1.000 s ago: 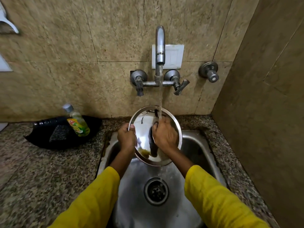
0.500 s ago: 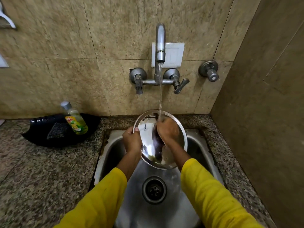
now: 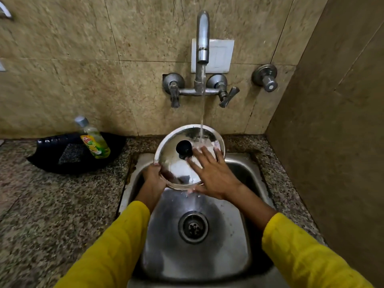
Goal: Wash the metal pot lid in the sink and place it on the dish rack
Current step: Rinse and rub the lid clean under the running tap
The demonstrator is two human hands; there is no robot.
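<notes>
I am rinsing the round, shiny metal pot lid [image 3: 174,165] with its black knob [image 3: 184,148] under a thin stream of water [image 3: 201,113] falling from the tall chrome wall tap [image 3: 202,38] — the lid is being held tilted over the back of the square stainless steel sink [image 3: 232,252], knob side facing me, the stream striking its upper right portion. My left hand [image 3: 153,177] is gripping the lid's lower left rim, fingers curled behind the edge and mostly hidden, thumb side at the front. My right hand [image 3: 214,173] is lying flat on the lid's face, fingers spread wide and nearly straight, fingertips [image 3: 196,150] just beside the knob — it is closing on nothing, only pressing and rubbing. To do this step well, I judge, I should be keeping the lid tilted so the water sheets down into the basin rather than onto the speckled granite counter [image 3: 52,204], and turning the rim through the left-hand grip so the stream reaches every part, including around the knob's base. The wet metal is probably slippery, so the left-hand hold wants to be firm. A green bottle of dish liquid [image 3: 93,140] is leaning on a black tray [image 3: 52,161] to the left; no dish rack is in view.
</notes>
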